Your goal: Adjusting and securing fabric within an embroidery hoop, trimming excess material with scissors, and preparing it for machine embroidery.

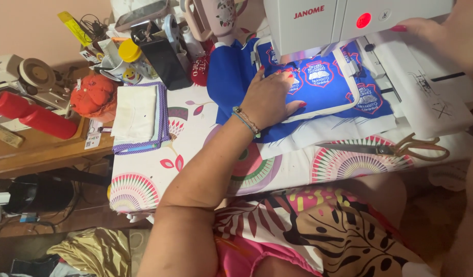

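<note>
blue fabric (pixel 231 77) under left hand (pixel 270 97), fingers (pixel 285 77) spread flat, right hand (pixel 441 36) on embroidery machine (pixel 318 23), fingers unclear

A single head-worn view looks steeply down from above the seated person; it faces forward over the lap toward a patterned tablecloth (pixel 144 177) and a white embroidery machine (pixel 318 23) at the far right; it sits near, the left hand (pixel 270 97) mid-frame; a wooden table (pixel 36 149) fills the left; floor lies near left.

Small white label (pixel 92 141), perhaps paper, on wooden shelf (pixel 42 154).
</note>
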